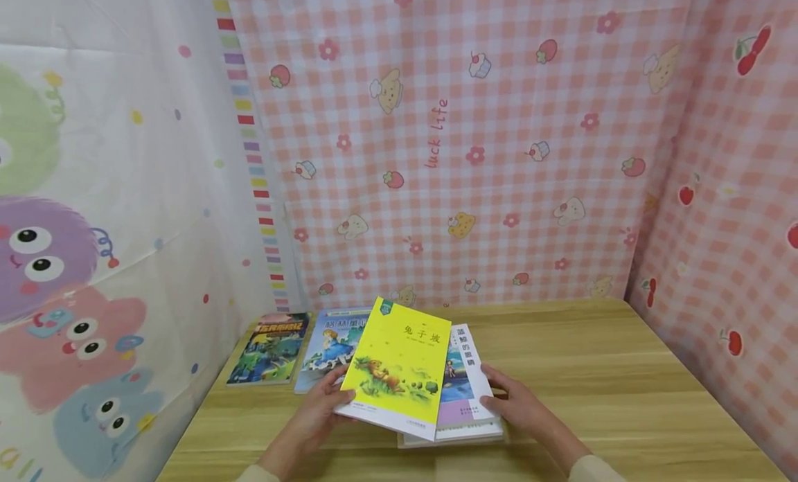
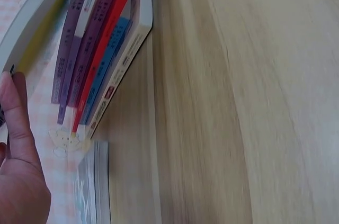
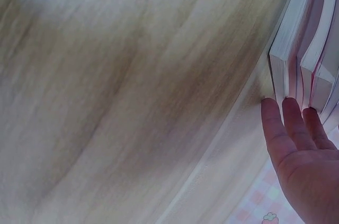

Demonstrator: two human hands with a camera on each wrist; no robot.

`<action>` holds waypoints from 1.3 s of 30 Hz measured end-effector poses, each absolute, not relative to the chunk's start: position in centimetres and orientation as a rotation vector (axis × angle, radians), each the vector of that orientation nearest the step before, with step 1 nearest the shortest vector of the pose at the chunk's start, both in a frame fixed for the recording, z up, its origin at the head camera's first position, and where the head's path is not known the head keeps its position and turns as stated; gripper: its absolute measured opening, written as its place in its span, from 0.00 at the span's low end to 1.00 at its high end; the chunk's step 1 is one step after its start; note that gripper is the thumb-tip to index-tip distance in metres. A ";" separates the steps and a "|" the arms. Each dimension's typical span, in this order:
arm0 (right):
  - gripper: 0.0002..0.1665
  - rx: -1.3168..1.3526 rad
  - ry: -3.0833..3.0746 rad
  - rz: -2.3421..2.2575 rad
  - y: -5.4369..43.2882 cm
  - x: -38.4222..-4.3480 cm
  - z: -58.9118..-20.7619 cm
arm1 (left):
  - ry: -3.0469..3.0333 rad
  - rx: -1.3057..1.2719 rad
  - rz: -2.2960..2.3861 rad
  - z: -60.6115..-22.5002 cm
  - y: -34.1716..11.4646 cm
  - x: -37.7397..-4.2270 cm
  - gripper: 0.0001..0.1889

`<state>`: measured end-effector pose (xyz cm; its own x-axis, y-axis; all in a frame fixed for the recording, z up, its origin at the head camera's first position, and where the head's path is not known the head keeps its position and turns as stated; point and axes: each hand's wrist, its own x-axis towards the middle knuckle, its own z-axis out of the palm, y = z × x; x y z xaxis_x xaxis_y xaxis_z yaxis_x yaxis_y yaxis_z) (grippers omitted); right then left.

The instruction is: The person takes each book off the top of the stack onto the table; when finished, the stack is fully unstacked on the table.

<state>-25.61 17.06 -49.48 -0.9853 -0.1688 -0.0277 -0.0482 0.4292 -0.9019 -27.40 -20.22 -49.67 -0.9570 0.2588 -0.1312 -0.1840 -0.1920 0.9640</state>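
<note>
In the head view my left hand [image 1: 319, 407] pinches a yellow book [image 1: 399, 361] by its lower left edge, thumb on the cover. The book is tilted and raised over a stack of books. On top of that stack is a white-bordered book with a blue picture [image 1: 460, 381], partly covered by the yellow one. My right hand [image 1: 522, 402] touches the stack's right side. Its fingers [image 3: 299, 131] lie nearly straight along the page edges in the right wrist view. Purple, red and blue spines [image 2: 100, 60] of the stack show in the left wrist view, staggered unevenly.
Two more books lie at the table's back left: one with a dark green jungle cover [image 1: 271, 350], one with a blue cover [image 1: 327, 343] partly behind the yellow book. The wooden table [image 1: 580, 357] meets a pink checked curtain [image 1: 461, 191] behind and curtains on both sides.
</note>
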 end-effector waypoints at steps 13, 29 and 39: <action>0.37 -0.232 2.547 -1.628 17.3 -25.8 -49.8 | 1.840 0.016 2.227 -48.9 -23.5 -27.0 0.37; 0.37 -0.188 2.524 -1.658 17.2 -25.7 -49.7 | 1.763 0.031 2.244 -49.0 -24.1 -26.9 0.34; 0.36 -0.119 2.546 -1.602 17.1 -25.7 -49.3 | 1.720 0.097 2.191 -50.3 -21.1 -26.7 0.37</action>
